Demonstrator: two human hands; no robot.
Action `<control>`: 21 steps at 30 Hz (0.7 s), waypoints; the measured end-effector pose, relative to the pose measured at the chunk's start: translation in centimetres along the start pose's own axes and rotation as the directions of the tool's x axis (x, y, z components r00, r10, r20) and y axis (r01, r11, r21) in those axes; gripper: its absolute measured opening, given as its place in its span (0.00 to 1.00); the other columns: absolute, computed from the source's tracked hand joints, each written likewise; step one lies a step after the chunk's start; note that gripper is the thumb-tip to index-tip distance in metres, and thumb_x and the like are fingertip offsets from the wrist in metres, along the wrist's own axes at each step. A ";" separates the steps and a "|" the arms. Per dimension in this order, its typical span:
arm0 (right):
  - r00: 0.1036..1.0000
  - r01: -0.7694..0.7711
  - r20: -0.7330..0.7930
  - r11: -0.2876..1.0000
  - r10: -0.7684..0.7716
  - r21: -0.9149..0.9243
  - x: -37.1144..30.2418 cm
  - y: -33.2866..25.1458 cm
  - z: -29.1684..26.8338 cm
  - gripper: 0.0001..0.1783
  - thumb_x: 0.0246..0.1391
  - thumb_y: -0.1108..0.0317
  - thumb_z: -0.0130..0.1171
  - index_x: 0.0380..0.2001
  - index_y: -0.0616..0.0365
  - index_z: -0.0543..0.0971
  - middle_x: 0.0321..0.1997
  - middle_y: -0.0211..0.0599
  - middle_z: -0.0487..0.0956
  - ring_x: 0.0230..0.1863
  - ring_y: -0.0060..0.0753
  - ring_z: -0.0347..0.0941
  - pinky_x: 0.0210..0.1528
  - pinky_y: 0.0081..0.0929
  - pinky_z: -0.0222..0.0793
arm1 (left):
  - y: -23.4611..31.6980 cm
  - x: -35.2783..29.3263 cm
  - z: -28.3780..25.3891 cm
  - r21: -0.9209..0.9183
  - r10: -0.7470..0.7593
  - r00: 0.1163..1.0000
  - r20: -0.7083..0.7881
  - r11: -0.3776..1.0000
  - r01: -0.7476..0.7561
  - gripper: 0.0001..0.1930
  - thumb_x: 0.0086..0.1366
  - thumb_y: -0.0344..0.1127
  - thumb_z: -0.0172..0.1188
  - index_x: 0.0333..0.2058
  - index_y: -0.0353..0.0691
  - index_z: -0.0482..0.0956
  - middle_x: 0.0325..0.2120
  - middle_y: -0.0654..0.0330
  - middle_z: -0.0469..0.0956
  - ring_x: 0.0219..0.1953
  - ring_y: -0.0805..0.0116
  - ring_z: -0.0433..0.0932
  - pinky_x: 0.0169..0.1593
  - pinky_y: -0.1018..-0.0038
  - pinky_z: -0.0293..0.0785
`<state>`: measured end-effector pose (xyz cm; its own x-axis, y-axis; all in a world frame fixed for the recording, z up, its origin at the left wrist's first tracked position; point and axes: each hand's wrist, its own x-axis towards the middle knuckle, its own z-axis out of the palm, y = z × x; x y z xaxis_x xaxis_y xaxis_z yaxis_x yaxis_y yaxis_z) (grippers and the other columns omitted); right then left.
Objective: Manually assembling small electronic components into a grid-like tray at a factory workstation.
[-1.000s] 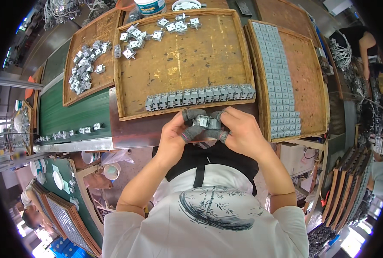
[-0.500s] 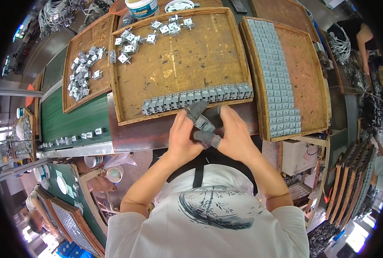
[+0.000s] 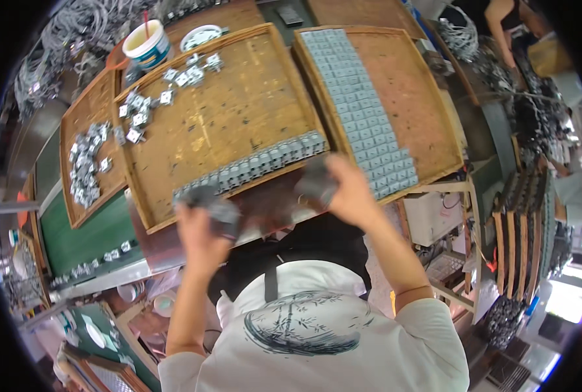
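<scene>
Dark grey coverings are on the fingers of both my hands. My left hand [image 3: 203, 225] is by the left end of a row of small grey block-shaped parts [image 3: 258, 162], over the front edge of a wooden tray [image 3: 226, 117]. My right hand [image 3: 343, 189] is near the row's right end, just off the tray's front corner. Motion smears the fingers of both hands, so whether either holds a part cannot be made out. Several loose silvery parts [image 3: 136, 116] lie along the tray's far left side.
On the right, a second wooden tray [image 3: 421, 98] bears close rows of grey blocks [image 3: 353, 98]. A smaller tray [image 3: 111, 173] with a pile of parts stands left, above a green belt [image 3: 88, 242] carrying several pieces. Behind are a white bucket [image 3: 146, 46] and a bowl [image 3: 201, 37].
My hands, close together around a grey part before, have moved apart, the left one leftward. The view has turned and shifted, so the trays appear farther left and tilted.
</scene>
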<state>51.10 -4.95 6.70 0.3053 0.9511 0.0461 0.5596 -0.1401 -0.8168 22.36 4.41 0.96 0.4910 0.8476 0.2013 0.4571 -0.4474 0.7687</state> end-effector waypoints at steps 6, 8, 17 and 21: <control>0.855 -0.489 -0.499 0.538 0.141 -0.686 -1.0 16.2 -13.0 0.24 0.45 0.64 0.57 0.46 0.66 0.78 0.44 0.56 0.79 0.52 0.61 0.71 0.55 0.51 0.65 | -6.3 2.3 -10.3 -0.119 -0.398 0.908 -0.135 0.916 0.384 0.27 0.51 0.21 0.60 0.53 0.37 0.77 0.40 0.61 0.78 0.38 0.71 0.75 0.43 0.76 0.72; 0.864 -0.492 -0.403 0.683 0.303 -0.541 -1.6 19.4 -14.5 0.23 0.51 0.58 0.58 0.46 0.63 0.80 0.49 0.57 0.79 0.50 0.63 0.73 0.55 0.48 0.66 | -10.1 2.9 -10.9 -0.078 -0.439 0.896 0.059 0.893 0.443 0.27 0.50 0.19 0.56 0.52 0.35 0.77 0.38 0.60 0.80 0.38 0.70 0.77 0.45 0.76 0.73; 0.888 -0.404 -0.245 0.915 0.390 -0.009 -0.7 22.4 -15.4 0.19 0.53 0.73 0.55 0.48 0.69 0.75 0.45 0.39 0.79 0.45 0.32 0.72 0.50 0.29 0.67 | -10.7 3.6 -9.6 -0.343 -0.427 0.801 0.420 0.743 0.575 0.27 0.51 0.20 0.56 0.54 0.34 0.76 0.43 0.59 0.80 0.46 0.70 0.76 0.50 0.75 0.73; 0.904 -0.389 -0.207 0.921 0.374 -0.036 -1.5 21.9 -15.6 0.16 0.55 0.75 0.54 0.47 0.66 0.75 0.44 0.37 0.78 0.45 0.29 0.71 0.50 0.26 0.65 | -8.0 2.5 -10.1 -0.269 -0.357 0.898 0.257 0.866 0.421 0.28 0.54 0.20 0.53 0.57 0.38 0.74 0.41 0.56 0.77 0.50 0.66 0.74 0.50 0.73 0.73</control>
<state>74.93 -13.76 -2.23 0.6444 0.7508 -0.1451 0.4243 -0.5089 -0.7490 12.46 13.03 1.44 0.4685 0.8474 -0.2498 0.4030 0.0466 0.9140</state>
